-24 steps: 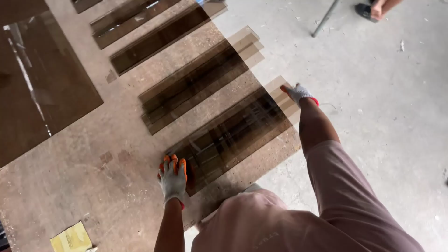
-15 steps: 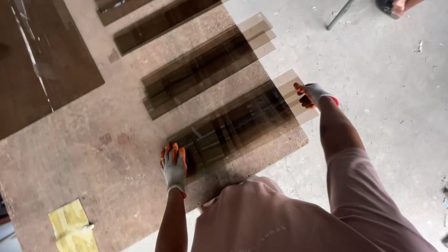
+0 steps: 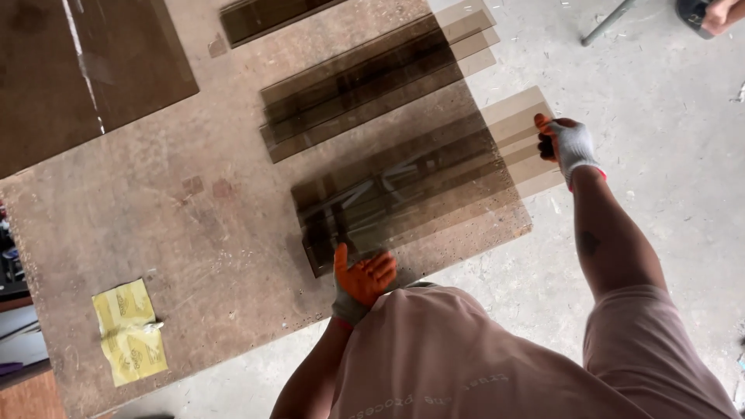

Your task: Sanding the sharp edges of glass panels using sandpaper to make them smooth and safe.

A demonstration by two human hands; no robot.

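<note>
A stack of dark tinted glass strips lies slantwise on the worn wooden table, and its right end overhangs the table edge. My left hand, in a grey glove with an orange palm, is at the stack's near left end. The palm is turned up and the thumb rests against the glass. My right hand, gloved the same way, grips the overhanging right end of the strips.
A second stack of tinted strips lies farther back, with a third stack at the top edge. A large dark sheet covers the table's far left. Yellow packets lie near the front left. Another person's foot and a metal leg are on the concrete floor.
My left hand has turned at the stack's near end, so the orange palm now faces up. My right hand stays on the far end of the strips.
</note>
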